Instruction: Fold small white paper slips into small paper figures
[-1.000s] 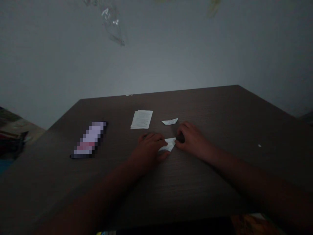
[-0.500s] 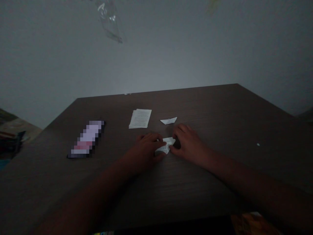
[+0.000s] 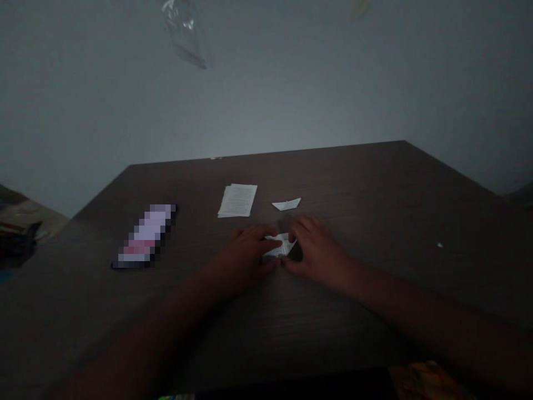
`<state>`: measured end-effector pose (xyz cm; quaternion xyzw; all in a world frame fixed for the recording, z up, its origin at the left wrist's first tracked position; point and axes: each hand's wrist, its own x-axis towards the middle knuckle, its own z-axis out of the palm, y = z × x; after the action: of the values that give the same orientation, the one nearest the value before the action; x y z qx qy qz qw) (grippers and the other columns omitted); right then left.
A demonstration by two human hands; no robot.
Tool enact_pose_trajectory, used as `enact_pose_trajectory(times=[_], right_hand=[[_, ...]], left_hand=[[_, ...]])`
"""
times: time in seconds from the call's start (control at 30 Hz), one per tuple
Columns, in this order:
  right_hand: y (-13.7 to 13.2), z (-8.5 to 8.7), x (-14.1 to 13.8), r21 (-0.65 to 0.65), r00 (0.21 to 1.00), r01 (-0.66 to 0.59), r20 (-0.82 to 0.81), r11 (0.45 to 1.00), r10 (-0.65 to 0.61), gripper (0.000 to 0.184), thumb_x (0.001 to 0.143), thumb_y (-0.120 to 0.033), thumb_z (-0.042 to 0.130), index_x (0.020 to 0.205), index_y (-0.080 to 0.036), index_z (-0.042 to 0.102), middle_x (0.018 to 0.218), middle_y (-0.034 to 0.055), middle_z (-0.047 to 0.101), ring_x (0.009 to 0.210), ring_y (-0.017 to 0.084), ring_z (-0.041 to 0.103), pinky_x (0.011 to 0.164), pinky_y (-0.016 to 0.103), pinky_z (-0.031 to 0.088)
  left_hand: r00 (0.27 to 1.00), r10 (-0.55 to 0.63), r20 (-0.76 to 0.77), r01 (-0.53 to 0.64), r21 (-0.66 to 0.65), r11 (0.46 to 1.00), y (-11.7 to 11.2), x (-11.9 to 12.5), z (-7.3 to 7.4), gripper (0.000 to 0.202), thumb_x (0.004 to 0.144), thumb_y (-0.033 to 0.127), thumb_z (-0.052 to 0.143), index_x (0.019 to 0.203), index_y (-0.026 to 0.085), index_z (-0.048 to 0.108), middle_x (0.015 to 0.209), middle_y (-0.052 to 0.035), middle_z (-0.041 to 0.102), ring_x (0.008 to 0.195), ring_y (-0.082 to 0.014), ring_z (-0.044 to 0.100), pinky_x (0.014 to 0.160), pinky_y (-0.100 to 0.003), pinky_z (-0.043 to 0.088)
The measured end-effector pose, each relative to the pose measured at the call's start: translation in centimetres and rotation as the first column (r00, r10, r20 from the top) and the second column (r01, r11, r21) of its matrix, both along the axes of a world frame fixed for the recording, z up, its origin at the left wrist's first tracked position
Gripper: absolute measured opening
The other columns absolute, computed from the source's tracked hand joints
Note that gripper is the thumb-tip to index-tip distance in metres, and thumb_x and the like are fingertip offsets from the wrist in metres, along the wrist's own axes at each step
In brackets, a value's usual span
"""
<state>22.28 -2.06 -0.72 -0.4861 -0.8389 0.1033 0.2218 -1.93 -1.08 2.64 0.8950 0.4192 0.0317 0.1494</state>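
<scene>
A small folded piece of printed paper (image 3: 283, 245) lies on the table between my two hands. My left hand (image 3: 252, 249) grips its left side, the index finger across the top and the thumb at the near edge. On the right side, my right hand (image 3: 313, 245) pinches the sheet, fingertips at the far corner and thumb at the near edge. Fingers cover part of the folds. Just beyond my hands rests a folded paper boat (image 3: 286, 204). A short stack of printed paper sheets (image 3: 238, 200) lies to its left.
A phone (image 3: 145, 235) with a blurred screen lies on the left of the brown table (image 3: 366, 183). A tiny white scrap (image 3: 440, 245) is on the right. Behind the table stands a wall with a clear plastic bag (image 3: 185, 36) on it.
My right thumb has moved left and nearer along the paper, to its near edge. A raised fold in the middle now looks flatter. My left hand has hardly moved.
</scene>
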Motion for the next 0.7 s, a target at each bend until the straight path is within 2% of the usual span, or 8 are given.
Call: enact_pose_trajectory(times=[0.17,0.3,0.43,0.57,0.7], right_hand=[[0.7,0.5,0.5,-0.047,0.998,0.064,0.001,0.997,-0.064,0.021,0.096,-0.027,0.086,0.104,-0.024,0.067,0.123,0.0144,0.074,0.122,0.039,0.072,0.104,0.056,0.062],[1.7,0.8,1.2,-0.056,0.989,0.147,0.038,0.987,-0.145,0.019,0.095,-0.024,0.085,0.101,-0.024,0.067,0.122,0.0143,0.073,0.123,0.040,0.072,0.104,0.055,0.062],[2.6,0.5,2.1,-0.031,0.979,0.202,0.037,0.979,-0.201,0.018,0.094,-0.024,0.084,0.103,-0.025,0.068,0.123,0.0134,0.073,0.121,0.039,0.072,0.103,0.054,0.062],[3.4,0.0,2.8,-0.016,0.982,0.184,0.044,0.983,-0.183,0.017,0.094,-0.024,0.083,0.104,-0.024,0.069,0.123,0.0138,0.074,0.121,0.039,0.071,0.103,0.055,0.062],[3.5,0.1,3.2,0.027,0.997,0.082,-0.011,0.996,-0.082,0.014,0.098,-0.019,0.078,0.107,-0.025,0.070,0.124,0.0126,0.075,0.121,0.036,0.071,0.106,0.053,0.060]], left_hand=[[1.000,0.014,-0.010,-0.014,-0.001,1.000,0.1,-0.1,0.0,0.038,0.112,0.037,0.078,0.149,0.035,0.084,0.171,-0.0101,0.072,0.160,-0.0402,0.066,0.138,-0.068,0.047],[0.999,0.017,-0.028,-0.018,-0.033,0.999,-0.1,0.1,0.6,0.040,0.114,0.034,0.076,0.153,0.030,0.083,0.172,-0.0122,0.070,0.160,-0.0407,0.065,0.140,-0.072,0.042],[1.000,0.014,-0.003,-0.014,-0.014,1.000,-0.1,0.1,0.4,0.040,0.114,0.031,0.077,0.154,0.027,0.082,0.170,-0.0138,0.072,0.158,-0.0398,0.066,0.138,-0.073,0.043],[1.000,0.012,0.014,-0.012,-0.018,1.000,0.2,0.0,0.1,0.040,0.113,0.032,0.080,0.152,0.026,0.084,0.165,-0.0144,0.075,0.154,-0.0414,0.068,0.135,-0.074,0.046],[0.999,0.024,0.044,-0.022,-0.042,0.999,0.6,-0.1,0.1,0.040,0.111,0.034,0.083,0.150,0.029,0.085,0.164,-0.0132,0.077,0.156,-0.0412,0.067,0.137,-0.074,0.044]])
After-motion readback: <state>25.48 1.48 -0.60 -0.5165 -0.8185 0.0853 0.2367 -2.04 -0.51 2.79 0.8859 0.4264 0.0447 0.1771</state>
